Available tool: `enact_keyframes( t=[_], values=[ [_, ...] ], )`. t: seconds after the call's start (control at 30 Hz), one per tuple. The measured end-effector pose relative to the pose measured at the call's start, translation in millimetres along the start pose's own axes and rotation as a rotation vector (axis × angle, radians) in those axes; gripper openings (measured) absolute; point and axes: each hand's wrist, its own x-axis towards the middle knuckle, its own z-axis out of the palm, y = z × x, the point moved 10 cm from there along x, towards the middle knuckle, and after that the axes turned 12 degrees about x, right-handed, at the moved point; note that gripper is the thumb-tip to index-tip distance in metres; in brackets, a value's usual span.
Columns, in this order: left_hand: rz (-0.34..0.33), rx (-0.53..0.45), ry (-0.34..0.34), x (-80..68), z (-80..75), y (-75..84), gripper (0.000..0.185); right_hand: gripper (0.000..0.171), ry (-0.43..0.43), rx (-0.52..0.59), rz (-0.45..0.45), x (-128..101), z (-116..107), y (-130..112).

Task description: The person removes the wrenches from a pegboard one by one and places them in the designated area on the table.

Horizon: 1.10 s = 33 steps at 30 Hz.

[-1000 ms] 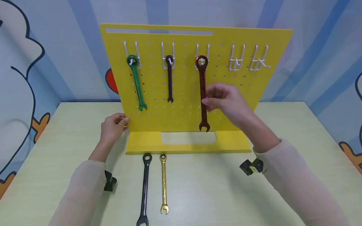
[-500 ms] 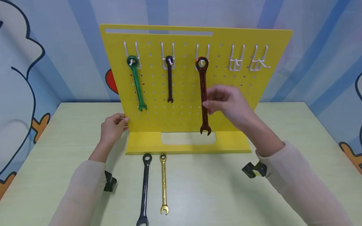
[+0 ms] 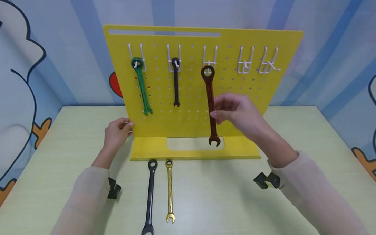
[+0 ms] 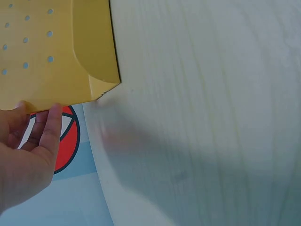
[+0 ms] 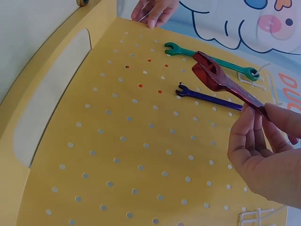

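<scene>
My right hand (image 3: 226, 109) pinches the shaft of a red wrench (image 3: 210, 106) and holds it upright in front of the yellow pegboard (image 3: 268, 90). Its ring end sits just below the third white hook (image 3: 210, 58), off the hook. In the right wrist view the red wrench (image 5: 221, 80) runs from my fingertips (image 5: 247, 122) out over the board. My left hand (image 3: 117, 132) holds the board's left edge; in the left wrist view its fingers (image 4: 47, 129) rest on the pegboard edge (image 4: 70, 89). A green wrench (image 3: 141, 86) and a dark wrench (image 3: 175, 81) hang on hooks.
A black wrench (image 3: 150, 198) and a gold wrench (image 3: 170, 190) lie on the pale table (image 3: 300, 134) in front of the board's base. Two white hooks (image 3: 257, 61) at the board's upper right hang bare. Painted walls stand behind.
My right hand has lowered the red wrench; its ring end has come off the third hook and now sits below it. The left hand has not moved.
</scene>
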Motion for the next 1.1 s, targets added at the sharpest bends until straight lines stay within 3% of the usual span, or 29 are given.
enact_keyframes(
  t=[0.33,1.1],
  values=[
    [0.011,-0.009,0.003,0.3,-0.7,0.3,0.032,0.017,-0.026,0.002,0.055,-2.3,4.4,17.6],
    [0.006,0.003,0.002,-1.0,-1.3,2.1,0.031,0.010,-0.120,0.085,0.231,-13.0,31.6,91.9]
  ],
)
